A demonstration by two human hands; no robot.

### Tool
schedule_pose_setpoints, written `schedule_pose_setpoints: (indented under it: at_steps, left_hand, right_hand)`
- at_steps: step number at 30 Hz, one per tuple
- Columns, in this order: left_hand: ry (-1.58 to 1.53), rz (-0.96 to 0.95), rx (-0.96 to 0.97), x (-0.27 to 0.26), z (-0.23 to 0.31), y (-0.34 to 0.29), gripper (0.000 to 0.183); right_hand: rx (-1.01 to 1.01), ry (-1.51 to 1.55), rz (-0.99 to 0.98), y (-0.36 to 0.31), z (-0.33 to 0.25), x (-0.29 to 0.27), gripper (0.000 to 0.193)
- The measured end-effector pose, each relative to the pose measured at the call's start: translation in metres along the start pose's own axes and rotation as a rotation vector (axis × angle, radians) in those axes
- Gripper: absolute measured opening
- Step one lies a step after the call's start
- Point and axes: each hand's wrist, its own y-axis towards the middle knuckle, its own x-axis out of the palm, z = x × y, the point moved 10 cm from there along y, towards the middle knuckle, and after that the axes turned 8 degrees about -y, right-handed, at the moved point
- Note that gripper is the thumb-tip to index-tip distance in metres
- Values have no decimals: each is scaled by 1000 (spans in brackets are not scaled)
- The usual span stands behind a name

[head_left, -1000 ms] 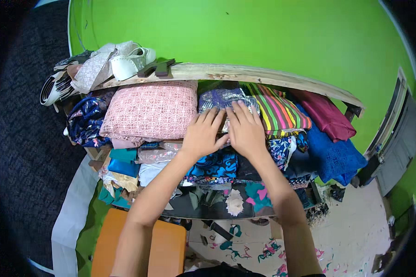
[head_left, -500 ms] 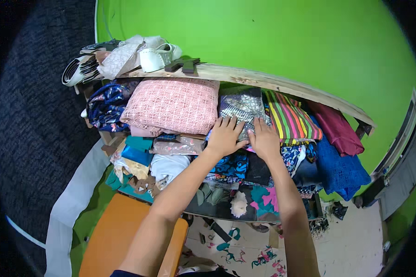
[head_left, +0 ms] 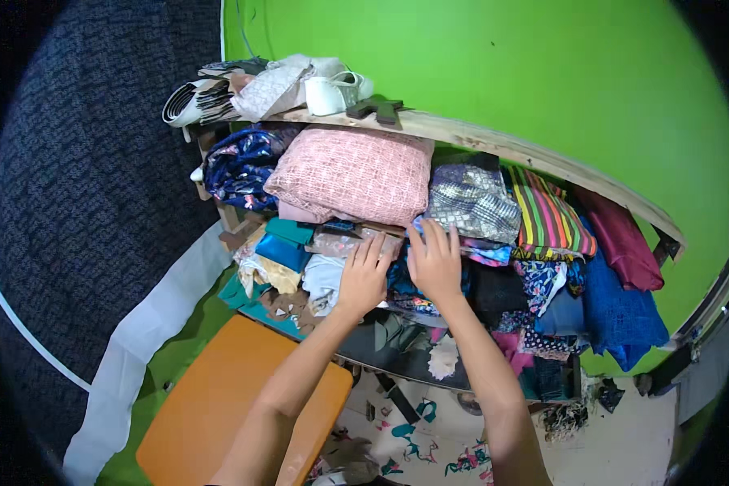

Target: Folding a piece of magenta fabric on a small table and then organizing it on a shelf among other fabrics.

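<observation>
My left hand (head_left: 364, 277) lies with its fingers stretched out on a folded pinkish-grey shiny fabric (head_left: 332, 242), beside a bundled white cloth (head_left: 322, 279). Just to its right, my right hand (head_left: 436, 263) rests open, fingertips at the front edge of the stack below a silver-checked shiny fabric (head_left: 474, 206). Part of a bright blue and pink fabric (head_left: 488, 253) sticks out next to it. Above both hands sits a plump folded pink textured fabric (head_left: 352, 174). Under my palms, a dark blue patterned cloth is partly hidden.
A wooden shelf board (head_left: 462, 132) holds white material rolls (head_left: 332, 93) and dark cut pieces. Striped fabric (head_left: 547, 215), maroon fabric (head_left: 624, 243) and blue fabric (head_left: 620, 304) fill the right end. An orange chair (head_left: 219, 405) stands front left; scraps (head_left: 413, 437) litter the floor.
Both hands have come off the silver-checked fabric and moved down and left along the stack, the left onto the pinkish-grey fabric. The view has shifted, so the shelf appears farther right.
</observation>
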Motion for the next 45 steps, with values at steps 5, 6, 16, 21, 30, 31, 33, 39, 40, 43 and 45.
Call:
schedule_pose_setpoints:
  at_steps: [5, 6, 16, 21, 30, 31, 33, 39, 40, 43, 45]
  left_hand:
    - [60, 21, -12, -19, -26, 7, 56]
    - [81, 37, -7, -23, -31, 10, 56]
    - [370, 77, 1, -42, -103, 33, 76]
    - [345, 79, 62, -46, -101, 67, 85]
    - [192, 98, 179, -50, -96, 107, 98]
    - [216, 98, 196, -50, -97, 109, 97]
    - [233, 93, 206, -50, -100, 109, 96]
    - [210, 141, 261, -52, -89, 110, 82]
    - [215, 159, 264, -53, -88, 109, 78]
    - [197, 184, 285, -58, -90, 106, 80]
    - [243, 159, 267, -58, -98, 106, 86]
  right_hand:
    - [-21, -31, -72, 19, -19, 38, 53]
    - [-27, -47, -88, 23, -20, 45, 56]
    - [-69, -305, -20, 48, -32, 79, 62]
    - [-91, -278, 25, 63, -23, 72, 50]
    - [-129, -207, -36, 97, -28, 57, 80]
    - [-125, -201, -49, 93, -30, 58, 80]
    - [-35, -129, -6, 85, -29, 55, 62]
    - [-114, 138, 67, 10, -72, 89, 35]
    - [-95, 120, 67, 12, -76, 98, 39]
    - [40, 162, -27, 21, -77, 129, 54]
    - [26, 144, -71, 28, -84, 141, 62]
